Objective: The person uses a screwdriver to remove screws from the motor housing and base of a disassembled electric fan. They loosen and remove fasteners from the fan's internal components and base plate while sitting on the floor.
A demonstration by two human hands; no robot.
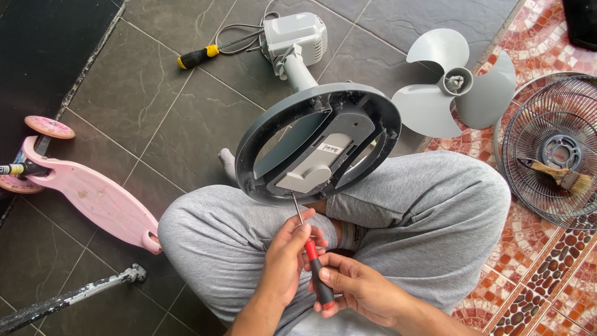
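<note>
Now both hands, left hand (pixel 287 255) and right hand (pixel 357 287), clamp screwdriver (pixel 314 264) (tip up) under fan base (pixel 318 144).

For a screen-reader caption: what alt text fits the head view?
Both hands, left hand and right hand, hold a red-and-black screwdriver with its tip at the underside of a round grey fan base tilted over crossed legs. Fan blade, wire grille and pink scooter lie around.

Pink scooter (pixel 87 193) left; fan blade (pixel 451 84), grille (pixel 553 149), brush (pixel 559 177) right.
</note>
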